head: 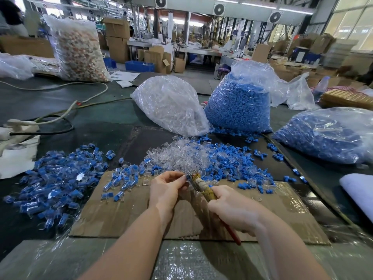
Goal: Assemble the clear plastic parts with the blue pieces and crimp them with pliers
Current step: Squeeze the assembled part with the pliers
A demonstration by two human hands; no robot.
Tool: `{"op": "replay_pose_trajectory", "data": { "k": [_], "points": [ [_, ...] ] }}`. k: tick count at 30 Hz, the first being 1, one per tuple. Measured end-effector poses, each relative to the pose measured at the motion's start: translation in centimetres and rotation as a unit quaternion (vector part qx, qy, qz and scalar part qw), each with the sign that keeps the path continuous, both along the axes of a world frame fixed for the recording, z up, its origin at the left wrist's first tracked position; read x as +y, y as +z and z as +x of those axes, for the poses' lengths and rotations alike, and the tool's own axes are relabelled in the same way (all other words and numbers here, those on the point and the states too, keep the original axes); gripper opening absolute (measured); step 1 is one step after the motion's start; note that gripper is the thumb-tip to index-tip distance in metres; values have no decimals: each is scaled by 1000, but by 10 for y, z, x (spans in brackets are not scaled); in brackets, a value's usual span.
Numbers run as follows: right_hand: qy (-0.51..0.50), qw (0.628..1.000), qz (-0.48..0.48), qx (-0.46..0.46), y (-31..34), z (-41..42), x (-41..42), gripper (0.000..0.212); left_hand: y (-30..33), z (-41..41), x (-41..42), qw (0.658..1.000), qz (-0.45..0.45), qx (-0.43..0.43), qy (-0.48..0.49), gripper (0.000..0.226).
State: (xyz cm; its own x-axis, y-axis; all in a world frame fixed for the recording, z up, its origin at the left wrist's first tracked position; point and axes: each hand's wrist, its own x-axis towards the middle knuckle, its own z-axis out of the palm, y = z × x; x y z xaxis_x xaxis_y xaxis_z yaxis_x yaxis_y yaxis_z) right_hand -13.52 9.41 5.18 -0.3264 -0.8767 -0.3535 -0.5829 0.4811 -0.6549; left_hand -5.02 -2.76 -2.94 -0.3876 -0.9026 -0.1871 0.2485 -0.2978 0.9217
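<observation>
My left hand (167, 188) pinches a small clear and blue part (187, 175) at its fingertips, over the cardboard sheet (121, 211). My right hand (232, 209) grips the pliers (203, 187) by their tape-wrapped handles, one red handle end sticking out below the palm. The plier jaws sit right at the pinched part. A heap of loose clear parts (181, 156) lies just beyond my hands, with loose blue pieces (232, 156) to its right. A spread of assembled blue-and-clear pieces (58, 178) covers the table at the left.
Behind the heaps stand a bag of clear parts (169, 104) and two bags of blue pieces (240, 106) (331, 136). A power strip with cables (22, 126) lies far left. A pale cloth (357, 190) sits at the right edge.
</observation>
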Motion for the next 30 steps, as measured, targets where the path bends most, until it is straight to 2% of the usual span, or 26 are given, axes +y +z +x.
{"op": "replay_pose_trajectory", "data": {
  "k": [4, 10, 14, 19, 22, 26, 28, 30],
  "points": [
    [1, 999, 16, -32, 3, 0, 0, 16, 0, -1, 0, 1000, 1, 3, 10, 15],
    [5, 1000, -3, -30, 4, 0, 0, 24, -2, -4, 1, 1000, -2, 2, 21, 16],
    [9, 1000, -1, 27, -3, 0, -3, 27, -1, -3, 1, 1000, -12, -8, 16, 15],
    [1, 995, -1, 104, -19, 0, -9, 16, 0, -3, 2, 1000, -22, -16, 13, 15],
    [-22, 996, -42, 75, -24, 0, -7, 3, 0, -2, 2, 999, -30, -25, 18, 16],
    [-106, 987, -117, -41, -33, -2, -4, 37, -1, 2, 5, 998, -55, -30, 3, 11],
    [-148, 980, -127, 27, -39, -8, -3, 40, -3, 6, 9, 994, -93, -51, -3, 11],
    [-177, 964, -100, 171, -44, -16, -1, 47, -3, 8, 14, 990, -124, -64, 3, 14]
  ]
}}
